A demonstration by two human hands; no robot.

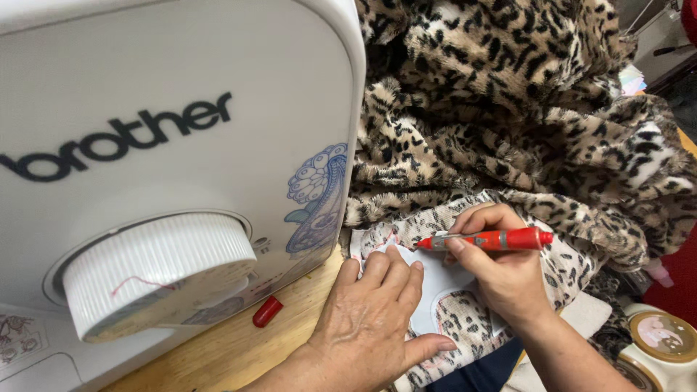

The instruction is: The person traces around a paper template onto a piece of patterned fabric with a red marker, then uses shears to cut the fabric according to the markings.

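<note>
Red marker [488, 239], pointed tip, leopard-print fabric [508, 109]

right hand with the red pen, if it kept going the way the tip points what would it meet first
The right hand points the red pen leftward. Its tip is already at the white template on the leopard fabric; farther along that line stands the white sewing machine, though depth is uncertain.

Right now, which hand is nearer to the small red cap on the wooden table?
Left. The left hand presses on the white paper template, just right of the red cap. The right hand, holding the red pen, is farther right.
</note>
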